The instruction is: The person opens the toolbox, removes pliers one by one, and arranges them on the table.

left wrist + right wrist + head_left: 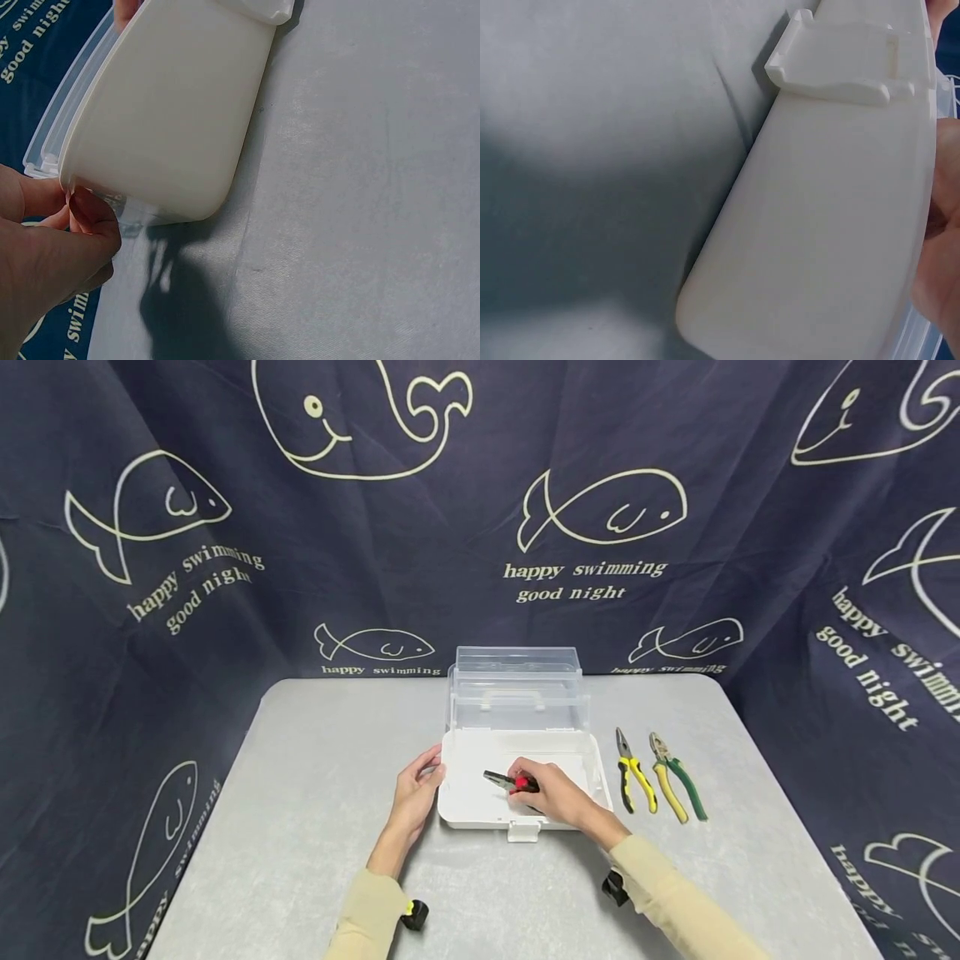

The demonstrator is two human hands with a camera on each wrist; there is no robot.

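Note:
A white plastic toolbox (468,823) stands on the table with its clear lid (517,714) tipped back. My left hand (412,795) is at the box's left side; in the left wrist view its thumb and fingers (94,214) pinch the rim beside the smooth side wall. Over the inside of the box, my right hand (551,793) grips red-and-black pliers (498,779) by the handles, their metal nose pointing left. The right wrist view shows the front wall (840,217) and front latch (847,64); the pliers are hidden there.
Right of the box lie yellow-and-black long-nose pliers (637,781) and a pair of green-and-yellow pliers (678,785), handles toward me. The grey table (322,760) ends at a dark blue curtain (450,552) printed with fish, which also hangs on both sides.

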